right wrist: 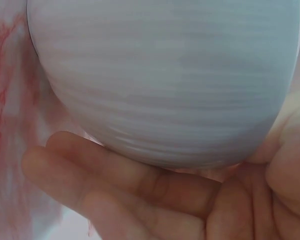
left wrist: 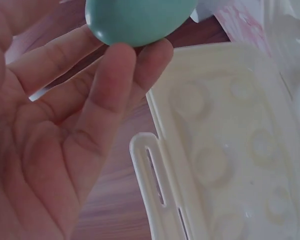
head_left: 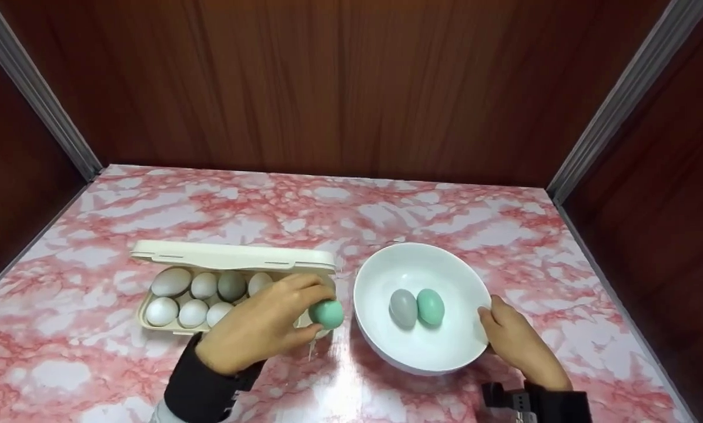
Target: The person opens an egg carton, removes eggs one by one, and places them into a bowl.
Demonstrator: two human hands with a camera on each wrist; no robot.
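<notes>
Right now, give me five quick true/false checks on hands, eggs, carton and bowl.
1. The left hand pinches a green egg in its fingertips. True.
2. The white bowl holds three eggs. False: two lie in it, a grey egg and a second green egg.
3. The right hand holds the bowl at its rim. True; the right wrist view also shows fingers under its wall.
4. The egg carton is closed. False: its lid is open and pale eggs show in the cups.
5. The carton sits to the right of the bowl. False: it sits left of it on the pink marbled table.
</notes>
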